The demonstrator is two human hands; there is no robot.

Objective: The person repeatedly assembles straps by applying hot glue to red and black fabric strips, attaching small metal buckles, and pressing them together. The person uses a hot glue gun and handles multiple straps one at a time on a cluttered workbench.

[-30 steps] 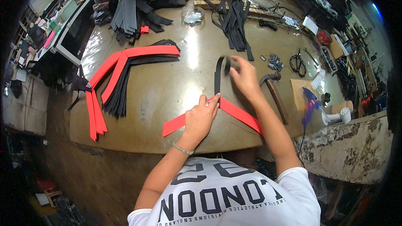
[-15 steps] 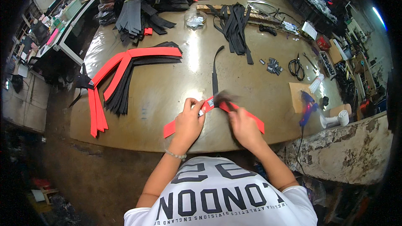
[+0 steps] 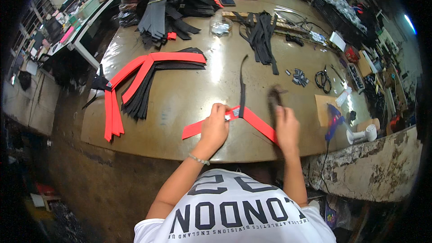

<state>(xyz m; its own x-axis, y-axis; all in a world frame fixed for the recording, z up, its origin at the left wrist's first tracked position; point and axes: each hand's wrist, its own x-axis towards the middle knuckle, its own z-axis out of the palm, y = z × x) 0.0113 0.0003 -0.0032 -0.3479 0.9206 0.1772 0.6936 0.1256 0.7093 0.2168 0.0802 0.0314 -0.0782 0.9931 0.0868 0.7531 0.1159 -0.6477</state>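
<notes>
A red V-shaped strip lies on the table in front of me, a small grey patch near its bend. From the bend a narrow black strap runs away toward the far side. My left hand grips the strip's left arm beside the patch, thumb and fingers closed on its edge. My right hand is closed round a dark tool, smeared by motion so that its kind does not show. It is raised over the strip's right end, apart from the bend.
Red and black strips lie stacked at left. Black strap bundles and dark strips lie farther back. At right are small grey pieces, scissors, a blue glue gun and a white spool.
My right hand has moved right with the dark tool, away from the bend of the red strip. My left hand keeps its hold. The whole view has shifted slightly.
</notes>
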